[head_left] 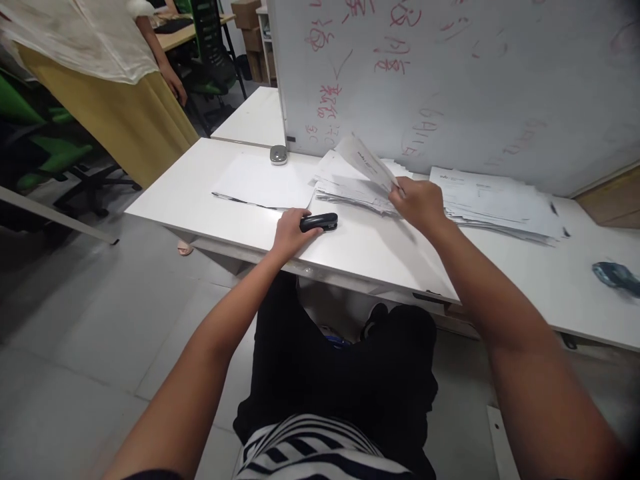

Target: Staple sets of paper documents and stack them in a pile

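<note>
Black stapler lies near the tabletop's front edge, your L hand fingers curled round its rear end. R hand fingers pinch a raised sheet, tilted above the paper pile just behind. Whiteboard at back.

Your left hand holds the stapler near the front edge of the table, with a flat sheet lying behind it. Your right hand holds a page above the paper stack, behind and right of the stapler. The whiteboard stands behind them all.
</note>
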### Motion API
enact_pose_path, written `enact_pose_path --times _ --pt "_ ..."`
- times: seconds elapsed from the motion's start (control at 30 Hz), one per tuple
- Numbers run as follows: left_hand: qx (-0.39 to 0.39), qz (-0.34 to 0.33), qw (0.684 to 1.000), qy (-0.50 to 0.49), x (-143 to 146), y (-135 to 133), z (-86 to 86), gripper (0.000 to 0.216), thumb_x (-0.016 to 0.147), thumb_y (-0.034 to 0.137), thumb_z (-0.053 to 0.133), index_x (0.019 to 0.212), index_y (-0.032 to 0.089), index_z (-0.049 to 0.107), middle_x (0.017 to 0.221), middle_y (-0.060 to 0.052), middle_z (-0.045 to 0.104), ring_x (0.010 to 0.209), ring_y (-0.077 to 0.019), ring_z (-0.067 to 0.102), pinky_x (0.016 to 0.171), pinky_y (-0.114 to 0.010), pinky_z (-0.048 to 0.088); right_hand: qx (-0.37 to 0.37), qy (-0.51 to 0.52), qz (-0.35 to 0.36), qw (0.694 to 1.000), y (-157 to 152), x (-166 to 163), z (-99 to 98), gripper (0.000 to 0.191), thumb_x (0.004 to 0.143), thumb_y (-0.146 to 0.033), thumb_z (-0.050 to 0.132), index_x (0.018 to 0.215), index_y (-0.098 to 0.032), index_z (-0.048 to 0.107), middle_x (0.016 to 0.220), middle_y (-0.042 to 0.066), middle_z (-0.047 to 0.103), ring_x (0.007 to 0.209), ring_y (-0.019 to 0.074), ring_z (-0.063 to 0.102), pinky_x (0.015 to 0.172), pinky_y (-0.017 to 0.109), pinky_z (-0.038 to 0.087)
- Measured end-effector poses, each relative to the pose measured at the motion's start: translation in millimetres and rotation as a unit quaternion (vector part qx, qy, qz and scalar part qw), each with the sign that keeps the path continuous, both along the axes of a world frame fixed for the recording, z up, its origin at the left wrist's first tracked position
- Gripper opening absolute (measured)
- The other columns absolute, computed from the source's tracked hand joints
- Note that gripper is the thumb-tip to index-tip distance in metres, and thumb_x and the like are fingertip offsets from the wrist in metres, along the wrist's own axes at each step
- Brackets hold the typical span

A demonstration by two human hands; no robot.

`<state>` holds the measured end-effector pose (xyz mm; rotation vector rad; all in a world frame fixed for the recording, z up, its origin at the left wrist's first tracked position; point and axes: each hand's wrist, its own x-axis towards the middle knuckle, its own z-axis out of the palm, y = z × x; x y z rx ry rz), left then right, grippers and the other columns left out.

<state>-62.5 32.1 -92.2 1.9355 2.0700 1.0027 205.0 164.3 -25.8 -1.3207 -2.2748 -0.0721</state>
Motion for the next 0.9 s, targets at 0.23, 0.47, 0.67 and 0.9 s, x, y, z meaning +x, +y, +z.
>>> enact_pose_path --times 0.23,0.47,0.67,0.9 --pt "0.125 -0.014 0.992 0.0 4.7 -19.3 3.7 0.047 0.084 0.052 0.057 0.118 0.019 0.055 0.124 -0.013 0.057 0.123 -0.029 0.045 0.106 -0.045 0.03 -0.213 0.328 0.033 0.92 -94.5 35.2 6.8 0.025 0.077 -0.042 0.061 0.069 -0.018 0.064 0.062 0.0 0.061 0.058 0.015 0.053 0.055 0.026 0.039" --pt "0.036 -0.111 0.919 -0.376 59.9 -54.9 24.5 0.048 0.086 0.057 0.053 0.114 0.019 0.059 0.115 -0.011 0.067 0.107 -0.0238 0.061 0.094 -0.041 0.049 -0.392 0.431 0.08 0.809 -143.5 57.3 -16.5 0.035 0.073 -0.05 0.07 0.087 -0.018 0.071 0.081 0.004 0.073 0.076 0.0215 0.066 0.072 0.035 0.051" --pt "0.011 -0.117 0.913 -0.392 89.0 -68.6 43.8 0.042 0.079 0.048 0.067 0.11 0.021 0.061 0.116 -0.01 0.067 0.107 -0.0247 0.062 0.091 -0.039 0.051 -0.411 0.421 0.144 0.795 -158.3 60.1 -4.1 0.041 0.078 -0.046 0.068 0.113 -0.024 0.063 0.108 0.004 0.07 0.098 0.0235 0.065 0.09 0.042 0.05" --pt "0.143 -0.068 0.938 -0.308 107.1 -43.1 58.8 0.035 0.081 0.052 0.064 0.093 0.02 0.056 0.093 -0.004 0.066 0.091 -0.0185 0.062 0.081 -0.031 0.048 -0.261 0.515 0.125 0.807 -136.3 36.2 -14.0 0.036 0.077 -0.046 0.07 0.102 -0.025 0.054 0.106 0.004 0.067 0.104 0.022 0.062 0.094 0.039 0.049"
